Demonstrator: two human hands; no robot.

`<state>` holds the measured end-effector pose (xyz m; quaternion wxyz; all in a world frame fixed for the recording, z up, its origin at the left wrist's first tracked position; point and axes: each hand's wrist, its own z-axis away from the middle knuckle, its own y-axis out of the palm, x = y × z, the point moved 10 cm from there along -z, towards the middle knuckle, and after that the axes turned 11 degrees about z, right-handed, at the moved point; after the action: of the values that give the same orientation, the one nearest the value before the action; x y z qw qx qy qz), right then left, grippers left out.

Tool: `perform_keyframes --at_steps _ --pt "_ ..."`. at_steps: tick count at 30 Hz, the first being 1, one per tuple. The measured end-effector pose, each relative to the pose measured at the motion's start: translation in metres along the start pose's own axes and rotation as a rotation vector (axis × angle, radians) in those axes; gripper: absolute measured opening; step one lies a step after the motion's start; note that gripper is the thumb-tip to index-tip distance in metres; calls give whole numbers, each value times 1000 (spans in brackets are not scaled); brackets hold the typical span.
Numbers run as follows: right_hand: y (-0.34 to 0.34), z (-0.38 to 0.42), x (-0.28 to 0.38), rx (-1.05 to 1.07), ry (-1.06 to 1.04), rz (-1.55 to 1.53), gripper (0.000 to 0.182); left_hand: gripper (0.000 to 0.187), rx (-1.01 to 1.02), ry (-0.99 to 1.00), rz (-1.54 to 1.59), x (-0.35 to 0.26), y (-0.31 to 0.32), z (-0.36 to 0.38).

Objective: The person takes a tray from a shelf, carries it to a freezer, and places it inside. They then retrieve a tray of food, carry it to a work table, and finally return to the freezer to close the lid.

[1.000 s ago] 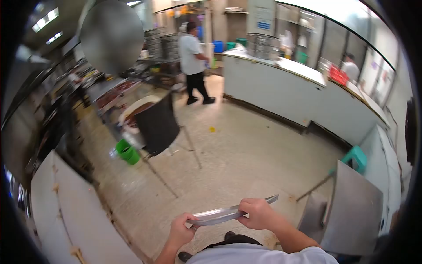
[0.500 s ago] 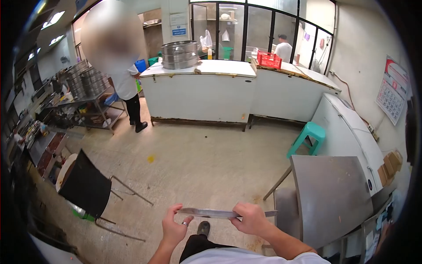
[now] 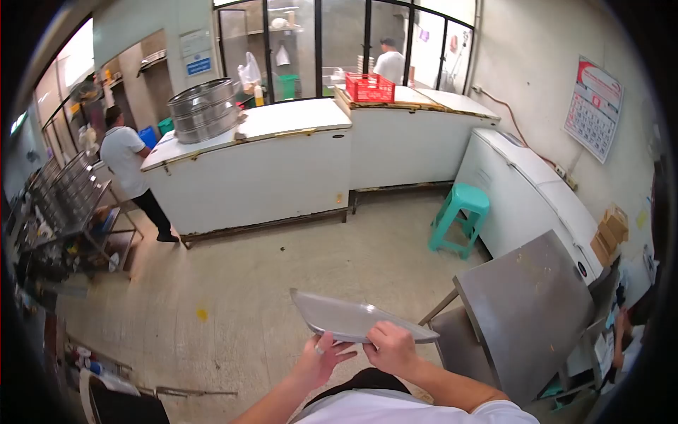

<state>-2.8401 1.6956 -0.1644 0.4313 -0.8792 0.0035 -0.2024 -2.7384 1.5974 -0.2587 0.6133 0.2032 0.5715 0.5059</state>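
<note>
A thin, flat metal tray (image 3: 353,316) with a low rim is held out in front of my body, its broad face tilted into view. My right hand (image 3: 394,350) grips its near edge toward the right end, fingers closed over the rim. At the near edge farther left, my left hand (image 3: 325,359), with a ring on one finger, supports the tray; some fingers reach beneath it and are partly hidden. To the right of the tray stands a stainless steel table (image 3: 522,311).
White chest freezers (image 3: 261,180) line the back, bearing stacked steamer rings (image 3: 203,113) and a red crate (image 3: 370,87). A green stool (image 3: 460,219) stands before them. One person (image 3: 127,155) is at the left; another's arm (image 3: 621,336) shows at right. A dark chair (image 3: 127,406) is lower left.
The tray has tipped from edge-on to showing its broad face. My left hand has shifted from its left end to the near edge. The view has turned right.
</note>
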Motion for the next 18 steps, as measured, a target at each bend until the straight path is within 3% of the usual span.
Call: perform_keyframes --at_steps 3,4,9,13,18 --pt "41 -40 -40 17 67 45 17 58 -195 24 -8 -32 -5 -85" --pt "54 -56 -56 20 76 50 17 43 -291 30 -32 -45 -5 -109" --pt "117 -150 -134 61 58 74 14 28 -407 63 6 -91 -58 -236" --pt "156 -248 -171 37 -48 -22 14 30 -337 133 51 -166 -72 -315" --pt "176 -383 -182 26 -190 -173 17 48 -287 367 81 -295 -52 -382"
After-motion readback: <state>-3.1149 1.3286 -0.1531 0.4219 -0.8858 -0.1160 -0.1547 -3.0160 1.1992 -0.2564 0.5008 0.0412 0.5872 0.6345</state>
